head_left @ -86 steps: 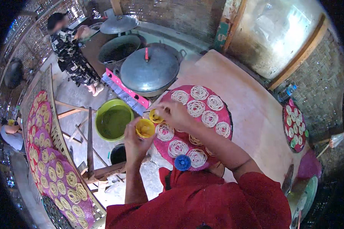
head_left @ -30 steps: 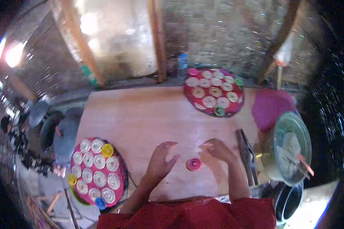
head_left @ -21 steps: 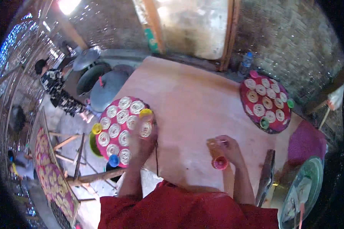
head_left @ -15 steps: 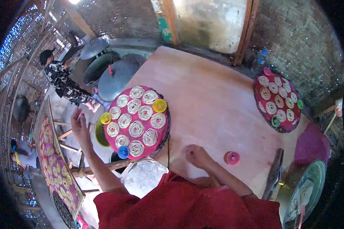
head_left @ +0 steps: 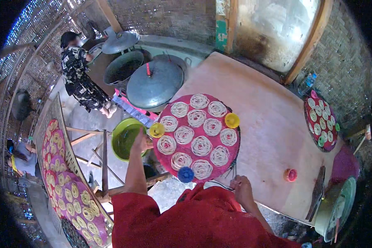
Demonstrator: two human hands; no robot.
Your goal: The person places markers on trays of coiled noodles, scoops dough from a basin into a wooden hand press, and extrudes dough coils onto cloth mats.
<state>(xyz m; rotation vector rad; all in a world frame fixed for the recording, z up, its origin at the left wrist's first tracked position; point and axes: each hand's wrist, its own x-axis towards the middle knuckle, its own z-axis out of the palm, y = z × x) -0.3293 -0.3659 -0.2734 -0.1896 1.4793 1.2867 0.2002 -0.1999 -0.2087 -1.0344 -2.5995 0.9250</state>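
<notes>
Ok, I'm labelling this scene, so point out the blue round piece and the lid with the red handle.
Blue round piece (head_left: 186, 174), head view: middle of its visible face.
Lid (head_left: 156, 86), head view: its domed grey top.

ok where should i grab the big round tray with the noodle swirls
I'd likely take the tray by its rim, from beneath at the left and right sides: it is wide, flat and round, and noodle swirls cover most of its top. Keep clear of the yellow cups near both side edges.
</notes>
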